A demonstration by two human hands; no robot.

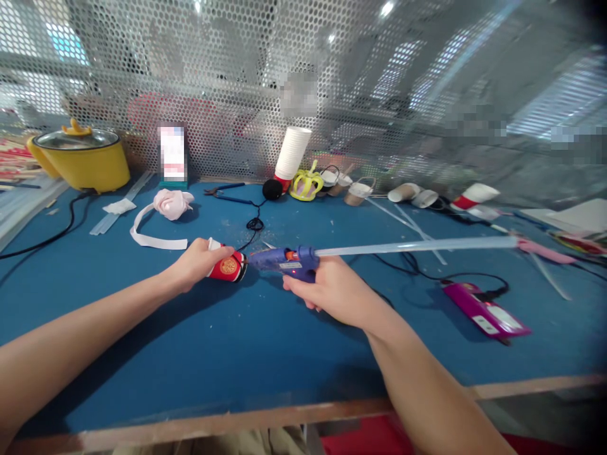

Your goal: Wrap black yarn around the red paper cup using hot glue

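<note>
Hidden, cropped or unclear items:

- Cup [227, 267]: near side covered by left hand [196, 264]; only red end shows.
- Glue gun [284, 260]: grip buried in right hand [332, 292]; trigger unseen. Nozzle tip against cup, contact too small to judge.
- Glue stick [417, 246]: far end at 3 o'clock smears into pink blur.
- Pot [80, 158], 10 o'clock: left flank blurred near frame edge.
- Card [172, 153], 11 o'clock: face pixelated, unreadable.
- Behind mesh [379, 95], 12 to 2 o'clock: shapes pixelated, indistinct.
- Both forearms: cut by bottom and left edges.
- Pink case [486, 311], 4 o'clock: label print illegible.
</note>
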